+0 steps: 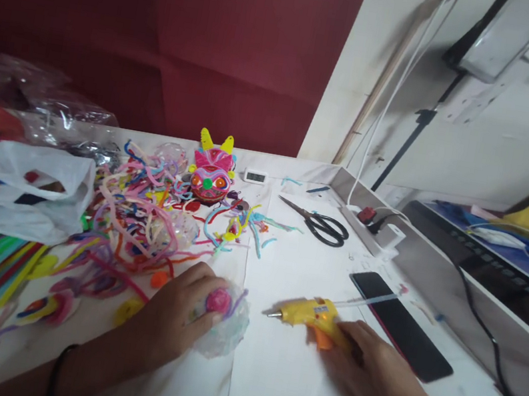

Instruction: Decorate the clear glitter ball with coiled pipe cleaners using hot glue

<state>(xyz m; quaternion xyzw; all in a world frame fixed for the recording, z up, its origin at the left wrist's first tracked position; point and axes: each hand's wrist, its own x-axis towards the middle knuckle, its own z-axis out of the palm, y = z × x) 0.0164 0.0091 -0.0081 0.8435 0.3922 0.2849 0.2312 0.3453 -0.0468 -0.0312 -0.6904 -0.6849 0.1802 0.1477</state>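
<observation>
My left hand is closed round a clear plastic ball that carries a pink coiled pipe-cleaner disc and a purple strand. It rests on the white table. My right hand grips the handle of a yellow hot glue gun. The gun lies low over the table with its nozzle pointing left toward the ball, a short gap apart. A clear glue stick juts from its back.
A tangle of coloured pipe cleaners and a white plastic bag fill the left. A pink lion-head craft, small clock, black scissors, power strip and dark phone sit behind and right.
</observation>
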